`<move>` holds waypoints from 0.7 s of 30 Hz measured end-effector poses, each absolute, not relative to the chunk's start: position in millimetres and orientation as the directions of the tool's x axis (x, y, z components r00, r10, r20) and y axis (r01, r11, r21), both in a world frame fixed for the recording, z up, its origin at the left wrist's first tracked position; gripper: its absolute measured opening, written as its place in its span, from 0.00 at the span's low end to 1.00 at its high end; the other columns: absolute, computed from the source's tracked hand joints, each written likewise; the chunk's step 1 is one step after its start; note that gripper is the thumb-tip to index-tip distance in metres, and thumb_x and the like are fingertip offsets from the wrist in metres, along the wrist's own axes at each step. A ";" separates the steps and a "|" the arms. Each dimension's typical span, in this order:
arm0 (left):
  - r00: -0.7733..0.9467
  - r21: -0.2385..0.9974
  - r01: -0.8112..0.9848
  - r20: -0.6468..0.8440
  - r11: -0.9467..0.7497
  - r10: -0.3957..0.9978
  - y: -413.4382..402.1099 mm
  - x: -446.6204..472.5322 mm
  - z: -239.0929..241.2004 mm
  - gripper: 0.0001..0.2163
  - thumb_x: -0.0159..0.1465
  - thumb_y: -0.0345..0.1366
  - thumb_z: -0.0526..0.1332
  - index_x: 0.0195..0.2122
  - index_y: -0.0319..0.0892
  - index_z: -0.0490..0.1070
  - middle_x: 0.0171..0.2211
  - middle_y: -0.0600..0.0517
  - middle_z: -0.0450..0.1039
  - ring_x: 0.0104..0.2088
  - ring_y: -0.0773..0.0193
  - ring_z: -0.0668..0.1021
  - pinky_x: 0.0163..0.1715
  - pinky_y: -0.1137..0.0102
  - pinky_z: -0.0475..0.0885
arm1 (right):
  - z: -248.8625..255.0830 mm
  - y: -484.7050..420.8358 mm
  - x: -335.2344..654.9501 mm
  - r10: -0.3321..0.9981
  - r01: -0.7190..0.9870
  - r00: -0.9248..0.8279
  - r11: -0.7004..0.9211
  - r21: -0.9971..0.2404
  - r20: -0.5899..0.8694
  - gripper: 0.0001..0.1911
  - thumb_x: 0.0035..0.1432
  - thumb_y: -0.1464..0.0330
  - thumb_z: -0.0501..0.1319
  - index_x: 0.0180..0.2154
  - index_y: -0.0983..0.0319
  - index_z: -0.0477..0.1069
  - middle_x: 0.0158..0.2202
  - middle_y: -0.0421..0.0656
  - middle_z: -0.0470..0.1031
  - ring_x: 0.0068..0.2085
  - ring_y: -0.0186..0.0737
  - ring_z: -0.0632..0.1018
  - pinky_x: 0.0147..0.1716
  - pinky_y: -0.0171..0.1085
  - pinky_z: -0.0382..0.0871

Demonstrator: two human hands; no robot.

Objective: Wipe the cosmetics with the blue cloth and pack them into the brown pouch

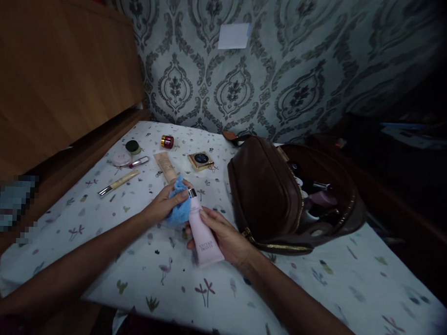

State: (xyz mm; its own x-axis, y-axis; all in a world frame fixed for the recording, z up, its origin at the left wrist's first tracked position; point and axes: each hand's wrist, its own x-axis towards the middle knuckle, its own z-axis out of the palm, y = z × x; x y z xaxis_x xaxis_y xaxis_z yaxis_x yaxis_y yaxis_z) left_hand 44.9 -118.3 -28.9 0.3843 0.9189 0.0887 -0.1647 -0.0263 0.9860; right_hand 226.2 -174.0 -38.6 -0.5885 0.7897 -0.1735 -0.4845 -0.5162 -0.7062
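My right hand [224, 231] is closed around a pale pink squeeze tube [201, 230] with a silver cap, tilted with its cap end up and to the left. In my left hand [167, 203] is a crumpled blue cloth [179, 210], pressed against the tube's cap. Just beyond the cloth lies a beige tube [165, 166], its lower end hidden by my left hand. A gold compact [200, 161] with a dark round centre rests a little farther back.
An open brown bag [266, 188] with several cosmetics inside stands at the right. Toward the back left are a red jar [167, 141] with a gold lid, a dark green-lidded jar [133, 146], a round pink compact [121, 158], a lip gloss tube [139, 162] and a gold-and-silver pen-like tube [118, 184].
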 end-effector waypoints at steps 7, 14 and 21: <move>0.425 0.962 -0.248 -0.001 0.117 0.905 -118.7 46.1 -26.5 0.26 0.52 0.54 0.71 0.43 0.40 0.71 0.28 0.54 0.73 0.22 0.66 0.75 0.22 0.72 0.72 | -40.5 -170.5 226.4 0.842 -0.484 -0.515 -0.440 -0.757 -0.160 0.21 0.50 0.57 0.73 0.40 0.64 0.75 0.28 0.41 0.79 0.28 0.33 0.79 0.31 0.31 0.73; 0.502 0.961 -0.239 -0.002 0.141 0.865 -122.8 48.5 -24.4 0.25 0.54 0.53 0.70 0.45 0.40 0.73 0.27 0.55 0.72 0.19 0.69 0.72 0.20 0.74 0.69 | -39.2 -170.9 224.2 0.839 -0.469 -0.519 -0.440 -0.766 -0.165 0.22 0.46 0.57 0.75 0.37 0.64 0.76 0.28 0.41 0.80 0.27 0.33 0.79 0.32 0.32 0.73; 0.428 0.972 -0.234 0.124 -0.023 0.895 -122.1 49.2 -23.4 0.22 0.51 0.52 0.72 0.37 0.39 0.74 0.30 0.53 0.72 0.30 0.66 0.74 0.33 0.74 0.69 | -38.4 -173.6 228.4 0.777 -0.435 -0.590 -0.536 -0.723 -0.221 0.23 0.51 0.52 0.70 0.33 0.65 0.73 0.26 0.43 0.80 0.25 0.34 0.78 0.27 0.32 0.74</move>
